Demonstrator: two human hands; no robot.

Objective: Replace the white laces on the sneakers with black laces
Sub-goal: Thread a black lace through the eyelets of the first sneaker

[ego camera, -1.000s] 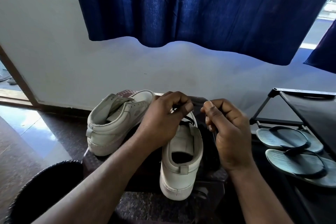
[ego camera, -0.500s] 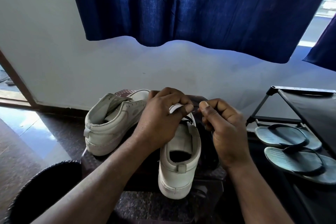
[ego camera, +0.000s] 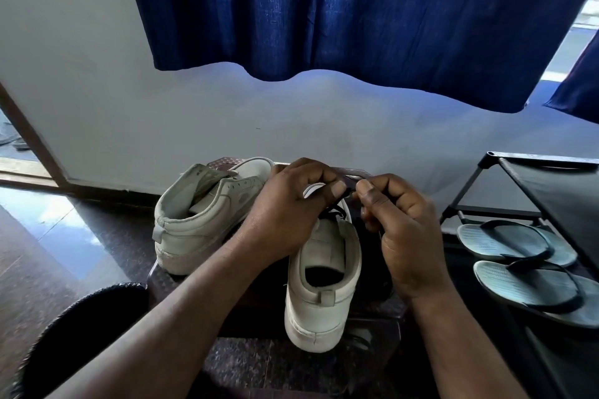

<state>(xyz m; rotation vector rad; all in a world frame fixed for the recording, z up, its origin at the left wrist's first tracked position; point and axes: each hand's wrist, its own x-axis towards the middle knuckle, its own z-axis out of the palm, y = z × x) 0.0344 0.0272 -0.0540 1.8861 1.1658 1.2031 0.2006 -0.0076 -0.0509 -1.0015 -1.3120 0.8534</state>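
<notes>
Not much of the person shows here, just two arms and two hands. The left forearm (ego camera: pixel 162 327) and the right forearm (ego camera: pixel 453 350) are both bare from the bottom edge of the view right up to the wrists. The left hand (ego camera: pixel 285 214) and the right hand (ego camera: pixel 405 236) are bare as well. The fingers (ego camera: pixel 311 172) look fairly thick, with creased knuckles. Nails are cut short: the left thumbnail (ego camera: pixel 339 187) is broad and catches a bit of light, and the right thumbnail (ego camera: pixel 364 186) is much the same. Anything finer is too blurry to tell.
</notes>
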